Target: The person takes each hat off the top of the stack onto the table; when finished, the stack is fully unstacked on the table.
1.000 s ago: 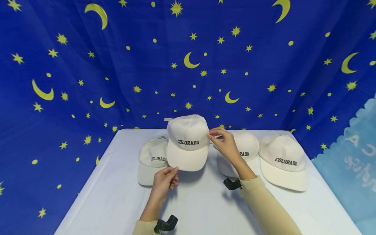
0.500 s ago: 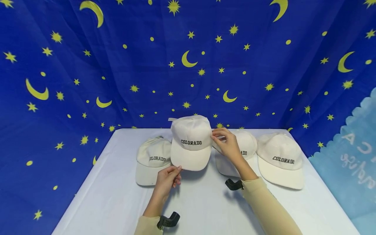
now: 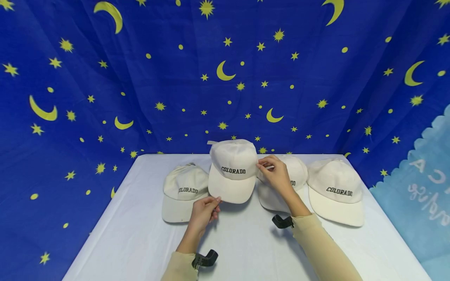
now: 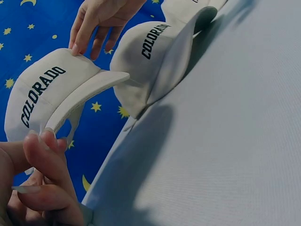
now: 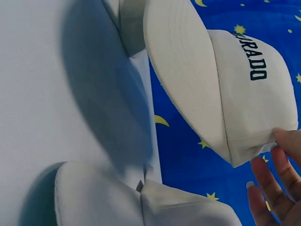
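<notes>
A white baseball cap (image 3: 233, 171) lettered COLORADO is held up above the table between both hands, its brim toward me. My left hand (image 3: 205, 212) pinches the brim's lower left edge between thumb and fingers. On the other side, my right hand (image 3: 275, 173) pinches the edge of the crown. The left wrist view shows the held cap (image 4: 51, 89) tilted, its shadow falling on the cloth. Seen from the right wrist, the thumb of my right hand (image 5: 277, 183) lies on the crown while the other fingers spread below it.
Similar caps rest on the white table (image 3: 239, 246): a left cap (image 3: 181, 189) partly behind the held one, a middle cap (image 3: 299, 171) half covered by my right hand, and a right cap (image 3: 337, 191). A blue star-and-moon curtain (image 3: 197, 78) hangs behind the table.
Both hands have shifted the held cap a little to the right, uncovering more of the left cap. The head view has moved slightly. The caps on the table stay put.
</notes>
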A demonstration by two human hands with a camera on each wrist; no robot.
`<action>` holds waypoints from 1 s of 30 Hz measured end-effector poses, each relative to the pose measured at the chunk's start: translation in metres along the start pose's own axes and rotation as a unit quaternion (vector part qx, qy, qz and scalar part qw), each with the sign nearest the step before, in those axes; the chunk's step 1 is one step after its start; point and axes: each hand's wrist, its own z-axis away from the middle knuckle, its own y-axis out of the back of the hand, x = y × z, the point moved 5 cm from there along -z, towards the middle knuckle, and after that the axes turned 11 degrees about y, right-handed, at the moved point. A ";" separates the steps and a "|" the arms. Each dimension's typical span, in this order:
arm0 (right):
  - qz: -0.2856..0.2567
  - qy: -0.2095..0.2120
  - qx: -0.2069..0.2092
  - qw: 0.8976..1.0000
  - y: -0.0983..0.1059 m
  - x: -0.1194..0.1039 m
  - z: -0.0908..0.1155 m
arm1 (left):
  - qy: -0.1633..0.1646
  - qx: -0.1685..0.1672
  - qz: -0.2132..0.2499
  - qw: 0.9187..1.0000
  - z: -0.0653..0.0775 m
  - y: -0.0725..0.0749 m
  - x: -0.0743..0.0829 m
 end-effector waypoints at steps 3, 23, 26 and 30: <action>0.012 -0.004 -0.004 1.000 -0.001 0.003 0.001 | 0.003 0.001 -0.006 1.000 -0.004 -0.002 -0.003; 0.013 -0.038 -0.024 0.999 -0.006 0.016 0.010 | -0.005 -0.012 -0.039 0.999 -0.008 -0.004 -0.009; 0.012 -0.042 -0.028 0.999 -0.008 0.018 0.010 | -0.003 -0.011 -0.046 0.999 -0.009 -0.005 -0.011; 0.018 -0.052 -0.032 0.998 -0.009 0.019 0.010 | 0.003 -0.015 -0.055 0.998 -0.011 -0.006 -0.014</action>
